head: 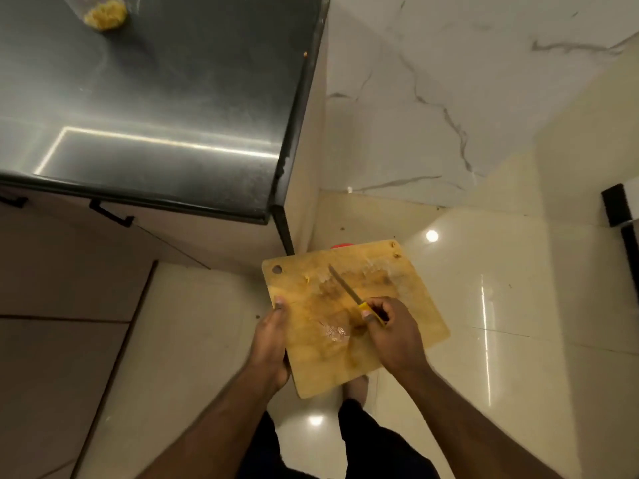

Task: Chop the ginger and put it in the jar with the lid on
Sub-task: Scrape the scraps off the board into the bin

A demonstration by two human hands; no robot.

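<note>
A worn wooden cutting board (408, 305) is held out over the floor, off the counter. My left hand (273, 344) grips its left edge. My right hand (390, 330) is shut on a yellow-handled knife (345, 288), whose blade lies flat across the board's top face. Only small yellow scraps (306, 279) and wet smears are left on the board. At the far top left of the dark countertop (166, 98) stands a clear jar (102, 10) holding chopped yellow ginger; its top is cut off by the frame, so I cannot tell if a lid is on.
A red object (342, 245) peeks out from under the board's far edge, on the floor. Cabinet fronts with black handles (110, 213) run below the counter at left. Glossy tiled floor (518, 323) and a marble wall (449, 98) lie to the right.
</note>
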